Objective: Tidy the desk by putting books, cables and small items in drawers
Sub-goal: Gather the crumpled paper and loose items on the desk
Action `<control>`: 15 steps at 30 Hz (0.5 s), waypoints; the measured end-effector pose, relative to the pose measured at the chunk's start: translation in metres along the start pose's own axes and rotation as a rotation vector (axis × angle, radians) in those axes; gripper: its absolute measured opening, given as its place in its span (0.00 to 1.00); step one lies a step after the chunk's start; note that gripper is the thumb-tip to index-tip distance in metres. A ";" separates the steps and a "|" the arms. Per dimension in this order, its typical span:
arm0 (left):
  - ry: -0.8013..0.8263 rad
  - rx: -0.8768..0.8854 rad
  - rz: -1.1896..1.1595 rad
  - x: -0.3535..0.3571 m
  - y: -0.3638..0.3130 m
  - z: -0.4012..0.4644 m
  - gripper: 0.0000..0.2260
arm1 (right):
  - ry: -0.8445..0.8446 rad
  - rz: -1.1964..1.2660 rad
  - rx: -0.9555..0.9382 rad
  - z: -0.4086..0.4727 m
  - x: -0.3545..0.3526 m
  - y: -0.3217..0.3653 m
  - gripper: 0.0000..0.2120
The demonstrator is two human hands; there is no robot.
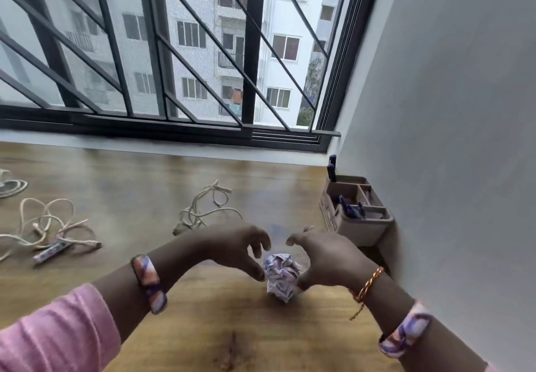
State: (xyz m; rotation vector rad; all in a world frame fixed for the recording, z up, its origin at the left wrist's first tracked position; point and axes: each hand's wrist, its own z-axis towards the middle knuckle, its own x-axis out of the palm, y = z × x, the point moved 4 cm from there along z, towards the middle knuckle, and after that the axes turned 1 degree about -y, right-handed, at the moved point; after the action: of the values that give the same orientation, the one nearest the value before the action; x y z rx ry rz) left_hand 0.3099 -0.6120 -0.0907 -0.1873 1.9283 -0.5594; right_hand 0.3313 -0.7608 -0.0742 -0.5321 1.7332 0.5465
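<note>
My left hand (232, 251) and right hand (324, 258): fingers loosely curled, thumbs touching a crumpled paper ball (281, 276) resting between them on the wooden desk (203, 328). Beyond: cream cable (203, 209); tangled cables (49, 229) far left; pen organiser (358, 212), right corner.

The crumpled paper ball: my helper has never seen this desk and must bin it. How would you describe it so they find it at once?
Start at the wooden desk under the barred window, then go to its right end near the grey wall. The crumpled paper ball sits there between the left hand and right hand, in front of the pen organizer. It alone is wadded white-and-purple paper; the cables are thin cords.
</note>
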 end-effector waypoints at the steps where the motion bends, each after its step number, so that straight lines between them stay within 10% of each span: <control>1: -0.011 0.002 0.026 0.005 -0.001 0.001 0.23 | 0.032 -0.006 0.023 0.000 0.007 -0.004 0.35; 8: -0.095 -0.063 0.120 0.013 0.005 -0.008 0.16 | 0.047 0.334 0.010 0.008 0.035 0.006 0.20; 15: -0.426 -0.356 0.142 -0.036 0.066 -0.042 0.21 | 0.026 0.362 -0.174 0.026 0.040 0.049 0.30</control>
State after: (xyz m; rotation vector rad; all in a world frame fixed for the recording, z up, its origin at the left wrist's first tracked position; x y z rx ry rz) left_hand 0.2953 -0.5279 -0.0784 -0.3628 1.5930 -0.0653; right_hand 0.3128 -0.7086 -0.1147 -0.3470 1.8278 0.9570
